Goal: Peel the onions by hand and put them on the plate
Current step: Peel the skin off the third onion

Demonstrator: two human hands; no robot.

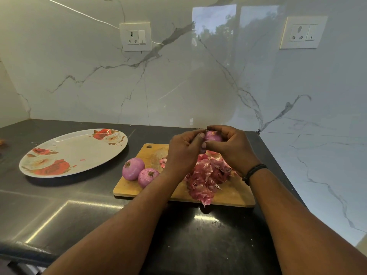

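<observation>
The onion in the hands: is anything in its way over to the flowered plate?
Nothing visible blocks it. The onion is held above the cutting board; the plate lies to the left on bare counter. Two other onions sit low on the board's left edge, easily passed over.

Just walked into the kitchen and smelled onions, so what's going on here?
A person is peeling onions by hand. Both the left hand and right hand grip one onion above the wooden cutting board. Two peeled onions sit on the board's left end, beside a pile of pink skins. The floral plate to the left holds no onions yet.
</observation>
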